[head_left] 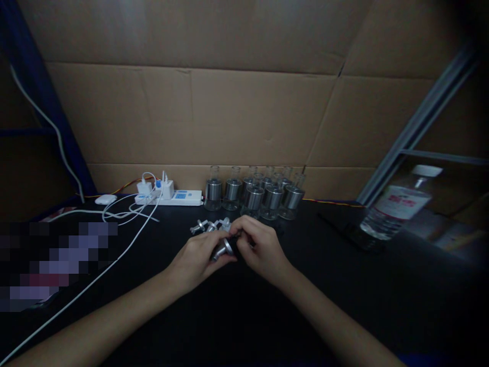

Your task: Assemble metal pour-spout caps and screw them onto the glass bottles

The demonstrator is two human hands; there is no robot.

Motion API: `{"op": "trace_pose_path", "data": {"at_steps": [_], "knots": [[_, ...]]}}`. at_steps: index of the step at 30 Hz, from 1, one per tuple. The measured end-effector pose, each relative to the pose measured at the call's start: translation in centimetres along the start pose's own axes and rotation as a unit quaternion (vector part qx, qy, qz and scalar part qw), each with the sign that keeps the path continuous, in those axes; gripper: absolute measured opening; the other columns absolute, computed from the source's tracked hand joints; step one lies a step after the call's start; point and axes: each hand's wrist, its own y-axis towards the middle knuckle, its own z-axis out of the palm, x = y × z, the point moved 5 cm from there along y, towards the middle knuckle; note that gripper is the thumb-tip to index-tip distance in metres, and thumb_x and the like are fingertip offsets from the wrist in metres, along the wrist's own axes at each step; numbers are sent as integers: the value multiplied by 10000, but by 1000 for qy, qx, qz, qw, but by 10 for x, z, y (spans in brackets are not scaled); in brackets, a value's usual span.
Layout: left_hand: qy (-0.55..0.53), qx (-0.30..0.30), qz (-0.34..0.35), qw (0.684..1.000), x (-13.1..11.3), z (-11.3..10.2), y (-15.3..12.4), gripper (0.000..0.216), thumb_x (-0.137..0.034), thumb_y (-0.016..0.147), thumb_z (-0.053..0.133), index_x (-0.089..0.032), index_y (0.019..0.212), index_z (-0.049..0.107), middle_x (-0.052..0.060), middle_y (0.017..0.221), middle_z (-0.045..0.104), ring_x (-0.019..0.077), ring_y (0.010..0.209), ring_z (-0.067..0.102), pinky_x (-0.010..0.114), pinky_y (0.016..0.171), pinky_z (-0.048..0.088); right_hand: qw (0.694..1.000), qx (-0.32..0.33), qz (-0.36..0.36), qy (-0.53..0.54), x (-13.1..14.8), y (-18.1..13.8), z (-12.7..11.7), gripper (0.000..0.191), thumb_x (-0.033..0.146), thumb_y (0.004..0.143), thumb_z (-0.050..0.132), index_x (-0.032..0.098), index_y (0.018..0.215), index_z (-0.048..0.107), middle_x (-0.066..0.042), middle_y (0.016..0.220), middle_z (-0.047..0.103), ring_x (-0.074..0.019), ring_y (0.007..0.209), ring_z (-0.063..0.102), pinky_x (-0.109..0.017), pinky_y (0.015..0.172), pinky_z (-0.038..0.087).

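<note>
My left hand (pixel 198 255) and my right hand (pixel 260 244) meet over the middle of a black table (pixel 344 295). Between them they grip a small silver metal part (pixel 225 248); the left hand's fingers curl around it from below and the right hand's fingers pinch its far end. Just behind my hands lie several small silver fittings (pixel 209 225) loose on the table. Farther back stands a cluster of several metal cylinders with clear glass tops (pixel 254 195), upright in rows.
A white power strip (pixel 173 196) with plugged chargers and white cables (pixel 126 211) lies at the back left. A clear plastic bottle (pixel 397 204) stands at the right by a metal rack post (pixel 416 127). Cardboard sheets (pixel 229 112) form the back wall.
</note>
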Motion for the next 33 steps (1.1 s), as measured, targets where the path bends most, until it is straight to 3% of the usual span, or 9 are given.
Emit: {"op": "trace_pose_path", "data": {"at_steps": [6,12,19,26,33], "knots": [[-15,-12,-55,998,10,-7,1,266,-327,756,525,-177,970,475,5,793,577,119,695,553,213,620,422,996,56,-3,74,3,2,-1,181,95,752,419,171,901,486,-57,889,521,-133,817,508,-244,665,449],[-16,-15,-73,997,15,-7,1,232,-315,774,499,-180,961,477,14,828,579,126,718,549,224,633,420,984,80,43,156,-5,2,3,123,198,750,509,183,873,506,-76,1054,449,-143,930,495,-204,596,495],[-3,-19,-49,999,13,-4,1,261,-282,763,514,-187,1001,464,32,897,577,144,788,556,259,698,443,983,75,74,149,-10,1,11,87,167,722,543,179,789,489,-62,1009,445,-125,845,507,-174,509,465],[33,-8,-28,999,17,4,-2,349,-286,741,548,-170,1056,452,55,947,583,159,846,563,291,747,459,991,104,23,77,-7,-2,14,96,82,717,528,171,726,492,-39,990,441,-120,852,483,-248,707,432],[25,0,24,999,21,5,-1,361,-325,734,556,-148,1043,490,62,897,625,160,810,596,281,723,482,988,148,8,34,0,-1,10,71,108,756,475,173,731,459,-40,921,434,-123,804,467,-250,706,405]]}}
